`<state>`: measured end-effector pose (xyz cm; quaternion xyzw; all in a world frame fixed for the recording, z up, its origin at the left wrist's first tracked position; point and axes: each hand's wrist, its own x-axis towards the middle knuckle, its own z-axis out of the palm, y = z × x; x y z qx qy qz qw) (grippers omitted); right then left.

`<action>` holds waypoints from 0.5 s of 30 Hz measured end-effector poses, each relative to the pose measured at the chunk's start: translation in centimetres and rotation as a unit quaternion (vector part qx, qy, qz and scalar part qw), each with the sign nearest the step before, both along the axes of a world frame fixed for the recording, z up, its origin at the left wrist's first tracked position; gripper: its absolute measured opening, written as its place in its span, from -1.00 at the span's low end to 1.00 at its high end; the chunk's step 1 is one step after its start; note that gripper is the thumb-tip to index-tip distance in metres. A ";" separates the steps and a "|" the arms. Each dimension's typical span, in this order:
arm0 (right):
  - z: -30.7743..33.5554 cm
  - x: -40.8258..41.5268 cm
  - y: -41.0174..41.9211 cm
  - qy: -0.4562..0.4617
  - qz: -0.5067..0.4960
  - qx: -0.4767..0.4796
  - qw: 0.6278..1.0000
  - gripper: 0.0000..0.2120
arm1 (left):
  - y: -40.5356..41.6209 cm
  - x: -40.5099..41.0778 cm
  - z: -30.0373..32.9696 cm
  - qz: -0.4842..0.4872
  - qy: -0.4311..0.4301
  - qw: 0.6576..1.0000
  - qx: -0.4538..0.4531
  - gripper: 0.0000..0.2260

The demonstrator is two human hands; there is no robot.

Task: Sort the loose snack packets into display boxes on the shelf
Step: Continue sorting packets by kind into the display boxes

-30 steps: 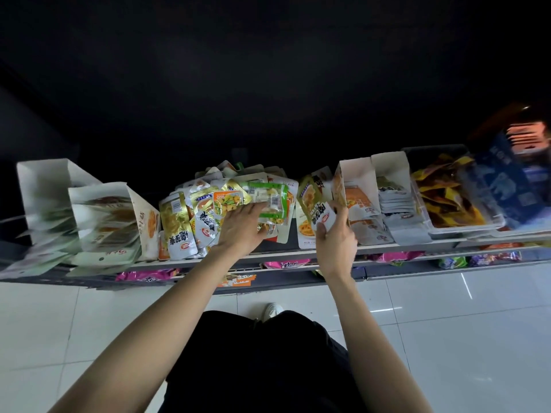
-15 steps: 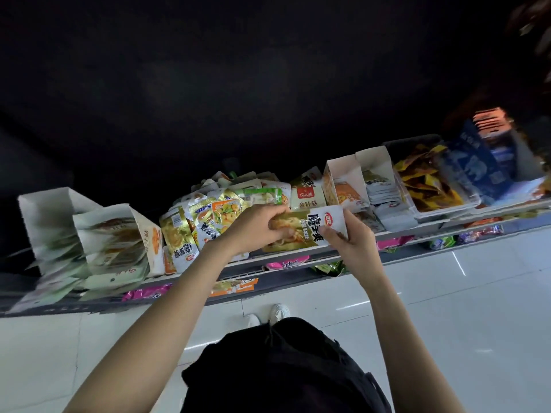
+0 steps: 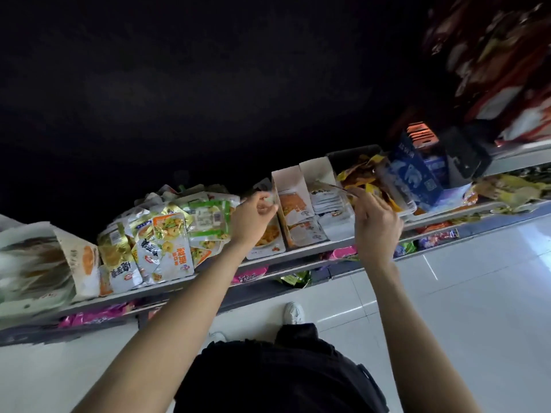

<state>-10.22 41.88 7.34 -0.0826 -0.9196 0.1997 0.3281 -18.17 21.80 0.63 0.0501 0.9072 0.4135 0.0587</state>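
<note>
I look down on both bare arms reaching up to the shelf [image 3: 298, 257], which runs tilted across the middle of my view. My right hand [image 3: 376, 225] is up at about 1 o'clock, its fingers [image 3: 356, 193] pinching the edge of a thin snack packet [image 3: 331, 186] held edge-on over the second white display box [image 3: 320, 171], the one with a stack of pale packets inside (the packet's print is too blurred for me to read). My left hand [image 3: 252, 217] sits at about 12 o'clock, just left of the first white display box [image 3: 286, 181]; its fingers are loosely curled, with something pale at the fingertips, and I cannot tell whether they hold it.

The pile of loose packets [image 3: 167, 236], gold, green and white, lies on the shelf at about 10 o'clock, just left of my left wrist. Another white display box [image 3: 80, 260] stands at 9 o'clock beside the pile, badly smeared. At 2 o'clock a clear tub of yellow packets [image 3: 365, 174] stands next to the second box, and a blue carton [image 3: 417, 177] is just beyond it. Pink and purple packets show on the lower shelf [image 3: 250, 275] underneath. At 6 o'clock I see dark clothing and one white shoe [image 3: 293, 312] on the pale tiled floor [image 3: 462, 308].
</note>
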 end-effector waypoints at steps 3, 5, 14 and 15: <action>-1.2 -4.0 2.7 -0.071 0.068 0.127 0.987 -0.69 | 3.6 -0.1 -1.6 0.016 -0.054 0.998 -0.025 -0.50; -2.3 -6.5 3.7 -0.153 0.123 0.194 0.961 -0.56 | 5.3 0.2 -2.4 0.029 -0.060 0.997 -0.042 -0.48; -5.6 -9.8 4.9 -0.347 0.203 0.377 0.834 -0.70 | 6.2 0.6 -3.9 0.072 -0.052 0.995 -0.037 -0.51; -5.9 -9.7 5.0 -0.351 0.204 0.365 0.838 -0.68 | 6.1 0.7 -3.9 0.070 -0.049 0.996 -0.038 -0.51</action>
